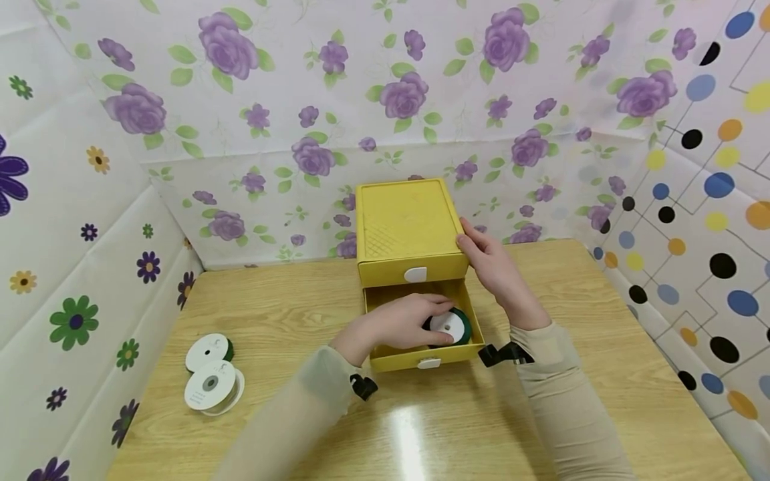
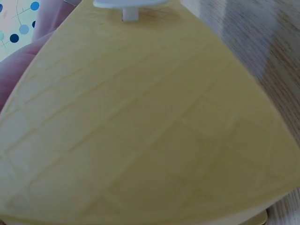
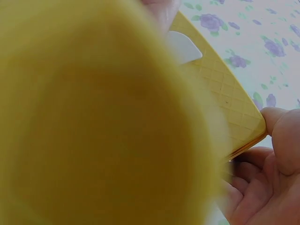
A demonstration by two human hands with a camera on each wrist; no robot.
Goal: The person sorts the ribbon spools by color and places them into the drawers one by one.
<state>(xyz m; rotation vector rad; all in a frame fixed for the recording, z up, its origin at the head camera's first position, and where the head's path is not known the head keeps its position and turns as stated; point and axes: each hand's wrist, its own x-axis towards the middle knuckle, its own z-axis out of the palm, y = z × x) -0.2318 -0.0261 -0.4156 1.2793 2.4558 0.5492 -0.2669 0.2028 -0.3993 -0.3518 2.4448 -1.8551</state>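
Note:
A small yellow drawer cabinet (image 1: 404, 220) stands at the back of the table with its lower drawer (image 1: 391, 361) pulled out. Inside that drawer, my left hand (image 1: 398, 322) grips a spool of dark green ribbon (image 1: 460, 326), thumb on the near side and fingers on the far side. My right hand (image 1: 498, 274) holds the cabinet's right side near the front corner; the thumb (image 3: 274, 117) lies at that corner in the right wrist view. The patterned yellow drawer front (image 2: 140, 122) fills the left wrist view, hiding most of the left hand.
Left on the wooden table (image 1: 271, 307) lie a white-faced spool with green ribbon (image 1: 206, 351) and a white spool (image 1: 210, 385), close together. A flowered cloth (image 1: 313, 160) hangs behind the cabinet. The upper drawer (image 1: 385, 273) is closed.

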